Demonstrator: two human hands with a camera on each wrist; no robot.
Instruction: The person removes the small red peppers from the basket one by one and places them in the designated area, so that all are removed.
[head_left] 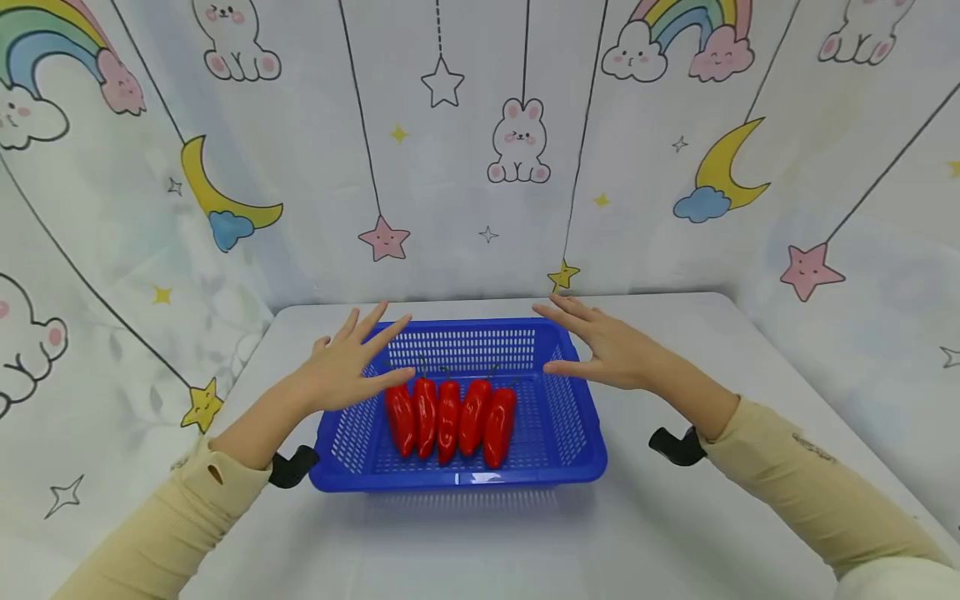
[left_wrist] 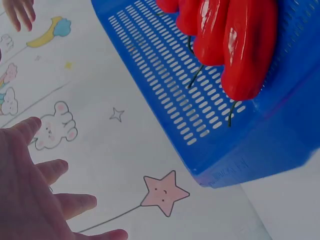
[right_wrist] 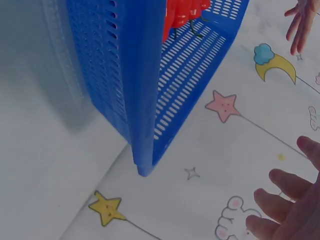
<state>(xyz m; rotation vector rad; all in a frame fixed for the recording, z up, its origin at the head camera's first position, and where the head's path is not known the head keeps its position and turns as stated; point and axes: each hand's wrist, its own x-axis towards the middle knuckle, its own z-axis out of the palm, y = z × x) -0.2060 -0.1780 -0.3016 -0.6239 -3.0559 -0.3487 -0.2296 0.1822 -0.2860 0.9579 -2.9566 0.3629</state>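
Observation:
Several glossy red peppers [head_left: 448, 421] with thin green stems lie side by side in a blue plastic basket [head_left: 525, 477], their stems pointing to its far side. My left hand [head_left: 341, 371] hovers over the basket's left side, fingers spread and holding nothing. Across from it, my right hand [head_left: 611, 350] is held over the right side, also with extended fingers and nothing in them. Both wrist views show a gap between the hand and the basket: the left hand [left_wrist: 35, 190] and the right hand [right_wrist: 290, 205] touch neither basket nor peppers.
The basket stands on a white table [head_left: 675, 517]. Behind and beside it hangs a pale cloth [head_left: 465, 267] printed with stars, moons, rabbits and rainbows. A black wrist mount [head_left: 294, 467] juts from the left sleeve, and another black mount [head_left: 677, 447] from the right.

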